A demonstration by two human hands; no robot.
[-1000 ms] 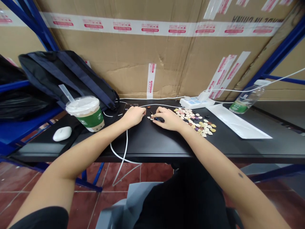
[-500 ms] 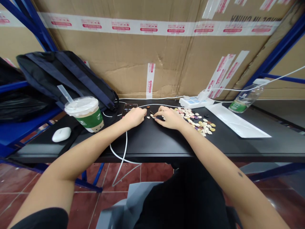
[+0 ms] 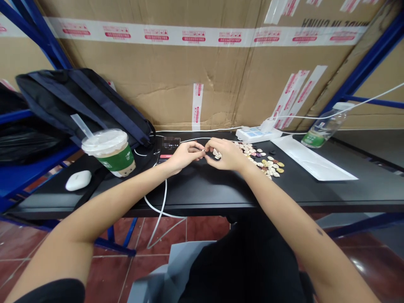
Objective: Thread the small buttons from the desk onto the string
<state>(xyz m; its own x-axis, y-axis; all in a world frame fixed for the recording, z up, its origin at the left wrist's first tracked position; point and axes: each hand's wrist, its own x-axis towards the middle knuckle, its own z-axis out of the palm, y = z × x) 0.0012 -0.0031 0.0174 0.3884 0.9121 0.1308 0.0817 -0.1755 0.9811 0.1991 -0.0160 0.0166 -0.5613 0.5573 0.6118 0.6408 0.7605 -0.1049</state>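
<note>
Near the back of the black table, my left hand (image 3: 188,157) and my right hand (image 3: 224,154) meet at the fingertips. Both are closed in a pinch around something tiny and dark, too small to make out. Several pale button-like pieces (image 3: 216,154) show between the thumb and fingers of my right hand. A spread of small cream, yellow, brown and purple pieces (image 3: 270,167) lies to the right of that hand, partly hidden by it. Just behind my left hand lies a phone (image 3: 170,143) with lit digits.
On the left are a lidded drink cup (image 3: 109,151), a white earphone case (image 3: 78,180) and a dark backpack (image 3: 85,101). A power strip (image 3: 258,134), a white sheet (image 3: 312,158) and a bottle (image 3: 326,128) are on the right. A white cable (image 3: 164,189) hangs over the front edge.
My hands have come together from slightly apart, and their fingertips now meet. The small pieces that lay between them are no longer visible there. Pale pieces now show by my right fingers.
</note>
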